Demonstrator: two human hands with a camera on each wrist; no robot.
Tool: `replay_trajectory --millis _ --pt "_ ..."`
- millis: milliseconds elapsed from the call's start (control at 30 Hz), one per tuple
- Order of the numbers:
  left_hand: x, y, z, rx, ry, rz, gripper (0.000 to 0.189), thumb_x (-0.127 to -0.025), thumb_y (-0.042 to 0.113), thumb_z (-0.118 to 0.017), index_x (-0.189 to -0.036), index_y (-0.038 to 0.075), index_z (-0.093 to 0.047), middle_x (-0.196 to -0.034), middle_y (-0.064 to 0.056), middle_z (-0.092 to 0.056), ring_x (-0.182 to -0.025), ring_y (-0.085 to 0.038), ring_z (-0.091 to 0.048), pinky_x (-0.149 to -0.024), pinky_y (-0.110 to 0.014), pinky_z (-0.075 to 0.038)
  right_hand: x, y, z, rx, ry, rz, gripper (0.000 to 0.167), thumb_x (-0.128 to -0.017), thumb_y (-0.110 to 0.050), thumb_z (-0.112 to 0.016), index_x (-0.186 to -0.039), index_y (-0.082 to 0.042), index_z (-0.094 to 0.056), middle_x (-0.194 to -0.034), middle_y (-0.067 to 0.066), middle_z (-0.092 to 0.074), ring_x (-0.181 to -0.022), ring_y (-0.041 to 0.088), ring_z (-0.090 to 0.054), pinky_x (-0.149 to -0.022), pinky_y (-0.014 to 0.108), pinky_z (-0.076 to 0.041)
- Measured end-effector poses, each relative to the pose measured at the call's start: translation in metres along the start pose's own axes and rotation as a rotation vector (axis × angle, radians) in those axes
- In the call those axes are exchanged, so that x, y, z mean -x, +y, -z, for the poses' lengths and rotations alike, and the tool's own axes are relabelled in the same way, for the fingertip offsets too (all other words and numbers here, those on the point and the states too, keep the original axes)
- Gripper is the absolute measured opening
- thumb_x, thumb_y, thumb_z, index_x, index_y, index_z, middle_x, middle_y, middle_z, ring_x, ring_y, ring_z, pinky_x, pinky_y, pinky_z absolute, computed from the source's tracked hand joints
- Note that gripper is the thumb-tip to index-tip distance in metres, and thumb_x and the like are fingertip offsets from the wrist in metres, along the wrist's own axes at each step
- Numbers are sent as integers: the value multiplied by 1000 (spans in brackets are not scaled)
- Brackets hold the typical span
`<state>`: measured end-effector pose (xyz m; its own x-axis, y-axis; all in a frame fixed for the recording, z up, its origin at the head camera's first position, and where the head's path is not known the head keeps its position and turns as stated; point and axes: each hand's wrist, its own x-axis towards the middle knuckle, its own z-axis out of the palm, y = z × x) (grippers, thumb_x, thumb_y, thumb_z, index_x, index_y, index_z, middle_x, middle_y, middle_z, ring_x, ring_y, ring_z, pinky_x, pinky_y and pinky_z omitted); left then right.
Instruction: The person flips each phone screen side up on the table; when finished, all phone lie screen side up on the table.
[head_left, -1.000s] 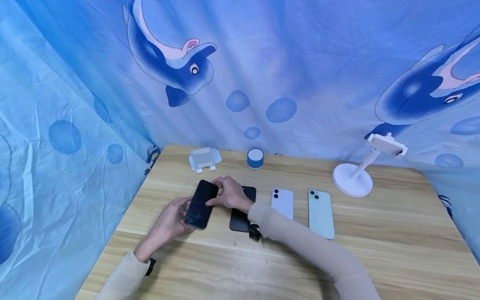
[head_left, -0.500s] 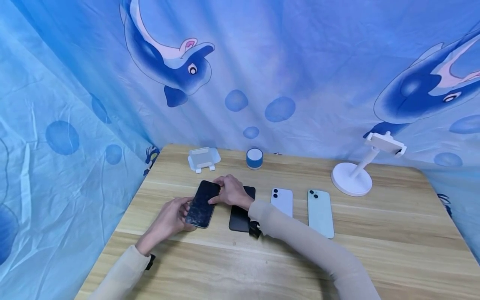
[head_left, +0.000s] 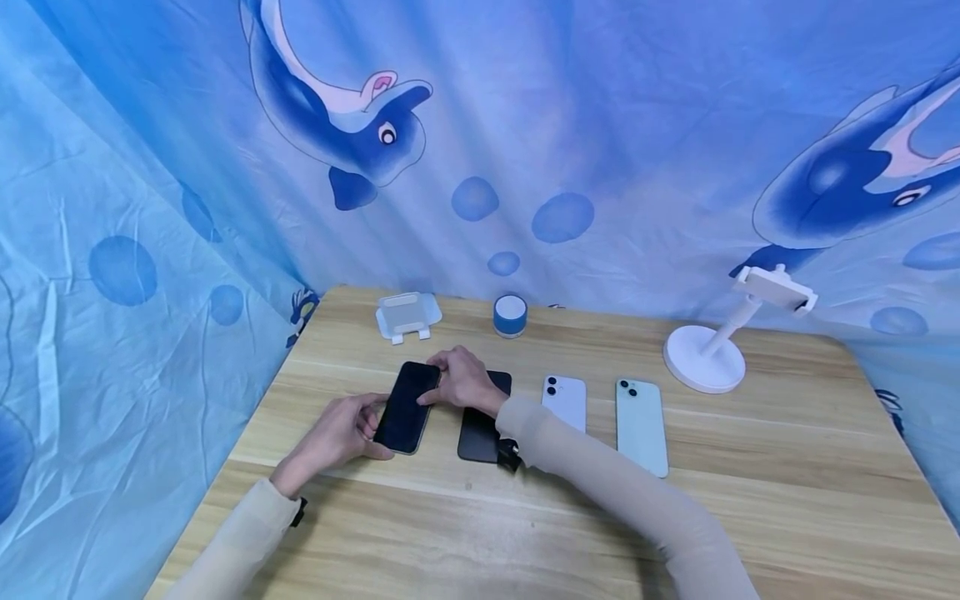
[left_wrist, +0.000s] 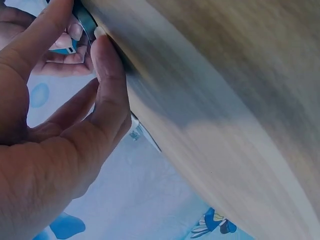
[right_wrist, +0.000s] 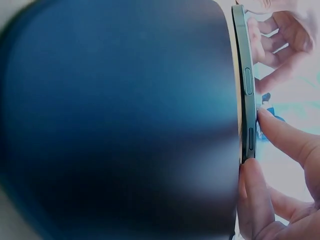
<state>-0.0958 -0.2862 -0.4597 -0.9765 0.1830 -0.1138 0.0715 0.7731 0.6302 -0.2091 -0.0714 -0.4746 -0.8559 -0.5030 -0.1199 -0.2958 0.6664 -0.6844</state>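
Note:
A smartphone [head_left: 406,408] with a dark screen faces up at the left of the table, seen edge-on in the right wrist view. My left hand [head_left: 339,435] holds its left side and lower corner, thumb by the bottom edge. On the upper right side, my right hand [head_left: 462,383] grips it, its thumb over the screen. Beneath the right wrist lies a black phone [head_left: 477,435], partly covered by the arm; a large blurred dark surface [right_wrist: 120,110] fills much of the right wrist view. Whether the held phone is fully flat on the table is unclear.
A lilac phone [head_left: 564,403] and a pale green phone [head_left: 642,429] lie face down to the right. Behind stand a folded white stand [head_left: 406,315], a blue cylinder [head_left: 510,316] with a white top, and a white phone holder [head_left: 705,358]. A printed curtain [head_left: 525,150] borders the table.
The smartphone and both hands have shifted slightly to the right, and the phone's screen has tilted a little, its smudgy reflection gone. Both hands keep their hold.

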Motion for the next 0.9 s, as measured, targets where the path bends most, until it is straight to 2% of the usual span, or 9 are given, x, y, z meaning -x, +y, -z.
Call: replay_trajectory --millis 133,267,467,567,667,800,900 --pt "0 1 0 11 -10 23 86 -67 12 -98 -139 -9 -57 -81 -5 -63 -68 -11 -56 -66 -20 -48 -1 0 2 8 -9 8 68 -76 -37 -94 -135 -14 -71 -124 5 -68 -113 18 -60 -98 34 -53" --pt "0 2 -1 23 -19 42 86 -68 11 -98 -140 -9 -56 -83 -6 -63 -70 -13 -56 -67 -21 -48 2 1 6 -51 -41 17 67 -78 -32 -93 -137 -14 -68 -129 7 -67 -114 20 -62 -99 36 -53" --pt "3 5 -1 26 -16 55 89 -69 10 -97 -144 -8 -53 -87 -7 -62 -73 -15 -57 -67 -21 -47 8 7 13 -227 -77 36 64 -83 -21 -89 -140 -9 -63 -136 14 -65 -92 18 -76 -97 39 -58" --pt "4 6 -3 3 15 40 91 -68 10 -97 -145 -8 -52 -88 -7 -62 -73 -15 -58 -66 -21 -48 12 11 19 -251 -56 60 59 -86 -19 -86 -139 -8 -63 -135 15 -66 -91 18 -77 -89 35 -60" --pt "5 9 -7 -30 45 38 94 -67 10 -98 -146 -9 -50 -90 -9 -64 -73 -15 -58 -65 -23 -51 17 14 28 -265 -32 69 54 -87 -16 -85 -136 -7 -65 -132 15 -67 -96 23 -76 -80 30 -61" --pt "9 17 -10 -106 63 62 98 -69 16 -98 -150 -7 -47 -101 -13 -66 -81 -18 -63 -74 -34 -56 23 20 41 -278 -13 72 50 -88 -15 -84 -134 -7 -66 -127 15 -69 -101 24 -75 -81 30 -61" --pt "13 26 -12 -189 101 55 99 -71 23 -97 -152 -3 -46 -109 -16 -66 -90 -22 -63 -81 -43 -56 27 28 51 -290 -9 81 48 -89 -15 -83 -133 -6 -66 -124 15 -70 -102 24 -75 -82 31 -61"
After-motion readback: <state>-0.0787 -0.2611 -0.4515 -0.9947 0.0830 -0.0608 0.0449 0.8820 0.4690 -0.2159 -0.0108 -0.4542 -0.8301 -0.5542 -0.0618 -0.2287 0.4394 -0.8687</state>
